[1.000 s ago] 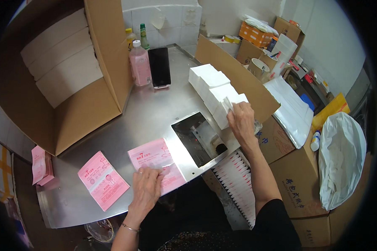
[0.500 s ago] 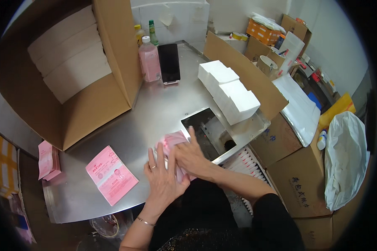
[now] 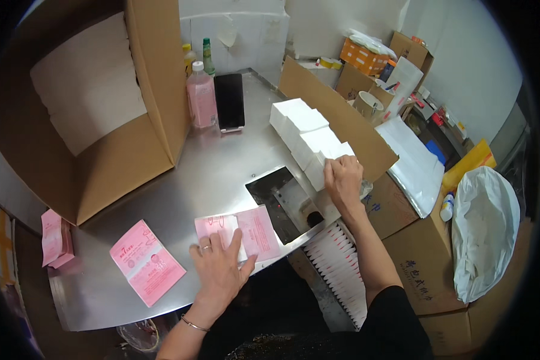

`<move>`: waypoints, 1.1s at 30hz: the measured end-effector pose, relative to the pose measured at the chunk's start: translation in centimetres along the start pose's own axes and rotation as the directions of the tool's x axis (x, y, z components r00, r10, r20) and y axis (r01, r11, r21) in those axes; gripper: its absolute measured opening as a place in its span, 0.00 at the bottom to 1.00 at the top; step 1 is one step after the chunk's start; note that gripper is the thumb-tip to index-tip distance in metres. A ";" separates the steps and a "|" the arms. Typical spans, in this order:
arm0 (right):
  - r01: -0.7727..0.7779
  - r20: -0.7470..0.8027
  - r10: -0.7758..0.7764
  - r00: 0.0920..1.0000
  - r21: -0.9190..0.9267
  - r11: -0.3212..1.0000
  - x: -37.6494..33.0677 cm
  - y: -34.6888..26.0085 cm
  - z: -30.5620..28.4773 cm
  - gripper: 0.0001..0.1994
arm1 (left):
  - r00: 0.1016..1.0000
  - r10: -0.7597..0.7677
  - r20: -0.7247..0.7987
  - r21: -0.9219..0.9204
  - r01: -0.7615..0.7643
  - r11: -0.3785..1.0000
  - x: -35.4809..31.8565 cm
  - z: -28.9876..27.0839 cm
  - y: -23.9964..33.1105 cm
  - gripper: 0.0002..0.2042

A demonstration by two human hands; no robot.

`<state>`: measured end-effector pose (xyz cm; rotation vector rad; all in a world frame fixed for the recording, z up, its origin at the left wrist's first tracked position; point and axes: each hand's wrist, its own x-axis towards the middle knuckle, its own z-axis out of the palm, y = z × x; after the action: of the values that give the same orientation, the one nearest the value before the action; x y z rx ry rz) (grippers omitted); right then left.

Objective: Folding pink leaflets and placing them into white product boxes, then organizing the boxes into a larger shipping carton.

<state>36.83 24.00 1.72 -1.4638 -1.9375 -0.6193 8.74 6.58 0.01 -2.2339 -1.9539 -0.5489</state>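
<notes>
Right fingers (image 3: pixel 331 171) moved rightward, stepped white stack (image 3: pixel 305 124), printed pink wrapper (image 3: pixel 260 230)

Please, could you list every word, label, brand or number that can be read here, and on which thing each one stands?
I do not copy out wording, but print stands here:
Pink wrapper under the left hand: red print, small lines too blurred to read.
Pink wrapping to its left: red print, small lines also too blurred.
Cardboard box at lower right: dark lettering.
</notes>
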 end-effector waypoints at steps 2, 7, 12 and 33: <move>-0.034 0.064 0.032 0.997 0.028 0.999 0.4 0.0 -0.3 0.07 | 0.992 0.094 -0.087 0.069 -0.088 0.994 0.1 -0.2 -0.9 0.27; -0.057 -0.051 0.067 0.996 0.177 0.983 -0.3 0.7 0.4 0.08 | 0.993 0.115 -0.012 -0.006 -0.115 0.993 -0.2 0.0 -0.8 0.25; 0.007 -0.072 0.002 0.997 0.127 0.992 -0.4 0.3 0.4 0.09 | 0.992 0.117 0.040 -0.127 -0.112 0.986 -0.4 0.3 -0.4 0.23; 0.423 0.259 -0.591 0.764 0.490 0.762 -7.1 -15.6 0.1 0.16 | 0.990 0.138 -0.031 -0.400 -0.139 0.906 -0.1 -0.1 -0.6 0.42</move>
<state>23.13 15.04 -3.45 -0.8129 -2.6429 -0.1046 8.11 6.55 -0.02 -2.5777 -1.7893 -1.0126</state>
